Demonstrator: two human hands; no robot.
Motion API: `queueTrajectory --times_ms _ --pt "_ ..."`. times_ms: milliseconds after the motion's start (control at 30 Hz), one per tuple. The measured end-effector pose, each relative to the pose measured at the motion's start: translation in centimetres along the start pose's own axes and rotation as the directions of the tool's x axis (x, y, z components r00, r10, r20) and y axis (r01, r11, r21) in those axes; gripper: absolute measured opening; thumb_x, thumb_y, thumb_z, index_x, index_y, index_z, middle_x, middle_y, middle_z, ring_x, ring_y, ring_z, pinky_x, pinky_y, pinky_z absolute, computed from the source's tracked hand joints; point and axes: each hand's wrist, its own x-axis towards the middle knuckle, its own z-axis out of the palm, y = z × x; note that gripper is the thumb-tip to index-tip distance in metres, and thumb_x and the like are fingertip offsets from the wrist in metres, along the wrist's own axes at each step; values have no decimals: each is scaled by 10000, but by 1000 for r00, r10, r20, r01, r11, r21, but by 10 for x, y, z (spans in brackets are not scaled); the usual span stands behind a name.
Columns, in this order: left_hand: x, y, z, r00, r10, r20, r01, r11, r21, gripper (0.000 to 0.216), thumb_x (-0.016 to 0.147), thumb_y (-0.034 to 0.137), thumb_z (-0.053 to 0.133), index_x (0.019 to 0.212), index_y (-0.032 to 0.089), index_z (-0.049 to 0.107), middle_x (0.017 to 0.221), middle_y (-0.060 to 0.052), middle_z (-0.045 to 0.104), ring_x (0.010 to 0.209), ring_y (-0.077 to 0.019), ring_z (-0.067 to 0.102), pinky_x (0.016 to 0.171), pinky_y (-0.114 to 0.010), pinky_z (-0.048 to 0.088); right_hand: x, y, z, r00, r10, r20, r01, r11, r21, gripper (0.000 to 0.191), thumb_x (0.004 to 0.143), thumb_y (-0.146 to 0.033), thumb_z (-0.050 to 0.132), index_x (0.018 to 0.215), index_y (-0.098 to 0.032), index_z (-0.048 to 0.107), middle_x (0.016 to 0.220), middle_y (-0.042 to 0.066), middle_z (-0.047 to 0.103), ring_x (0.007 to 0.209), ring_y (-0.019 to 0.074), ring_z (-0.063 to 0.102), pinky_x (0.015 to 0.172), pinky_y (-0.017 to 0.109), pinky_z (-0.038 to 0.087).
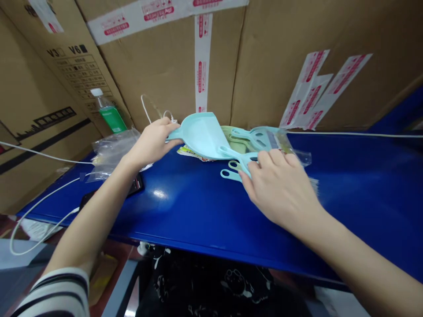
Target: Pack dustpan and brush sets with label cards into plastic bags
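Observation:
My left hand [152, 141] is closed round the handle of a light blue plastic dustpan [202, 135], which is lifted a little above the blue table [363, 185]. My right hand [280, 187] lies over the handles of several more light blue pieces [235, 169], fingers curled on them. These pieces reach into a clear plastic bag [280, 143] that also holds a pale green dustpan [233, 134]. A printed paper card [188, 152] lies under the lifted dustpan.
Taped cardboard boxes [165, 66] wall off the back of the table. A green-labelled bottle [109, 112] and crumpled clear bags [110, 149] sit at the left. A dark phone [135, 185] with a white cable [39, 207] lies near the left edge.

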Motion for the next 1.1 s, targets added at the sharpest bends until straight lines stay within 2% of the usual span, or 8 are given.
queueTrajectory --times_ms 167,300,367,433,567,667,900,1100 --pt "55 -14 13 959 165 229 -154 986 -67 236 863 335 571 1004 206 710 929 -59 681 928 -223 606 868 -363 467 -5 35 15 941 -78 330 16 982 187 407 880 -462 417 604 -222 595 637 105 587 539 217 511 499 361 360" --pt "83 -21 21 956 127 264 -123 992 -32 279 835 340 572 1032 201 713 929 -60 680 916 -226 624 833 -353 469 3 57 -1 885 -143 444 -43 923 383 503 877 -588 376 527 -251 504 556 44 573 474 169 501 452 316 349" --pt "91 -24 24 944 93 318 -92 996 -19 311 825 339 571 1067 200 707 925 -58 685 893 -223 635 808 -347 474 11 65 -8 876 -60 478 -135 922 363 469 877 -578 378 578 -255 539 555 30 584 489 168 518 455 301 354" --pt "97 -27 27 931 76 356 -73 997 -24 341 820 330 567 1109 201 694 955 -58 692 898 -221 640 806 -342 475 19 73 -7 890 84 447 -228 933 279 377 868 -532 413 694 -258 606 615 44 621 544 194 554 481 311 369" --pt "108 -30 35 918 85 387 -79 996 -30 358 817 312 551 1129 197 685 995 -67 698 921 -227 639 826 -341 469 27 91 18 925 299 236 -339 929 150 268 834 -384 494 947 -223 675 941 143 680 844 319 631 629 400 444" --pt "115 -28 43 912 140 386 -131 990 -50 362 831 318 524 1140 206 675 1037 -61 694 969 -226 624 864 -341 459 27 104 38 908 314 277 -365 918 154 346 798 -401 563 1058 -213 692 1011 162 679 932 370 629 702 457 469" --pt "124 2 67 925 133 356 -157 987 41 382 866 252 467 1205 196 633 1124 -68 654 1132 -263 534 968 -389 411 26 117 49 898 302 319 -364 918 156 315 814 -405 572 1038 -251 731 975 132 704 903 334 647 736 448 476" --pt "119 29 84 944 85 320 -119 989 89 482 876 116 376 1325 172 543 1251 -146 587 1203 -303 500 972 -428 405 18 127 49 881 388 273 -468 802 372 369 877 -384 494 1021 -111 696 1071 289 622 1064 415 572 835 519 399"
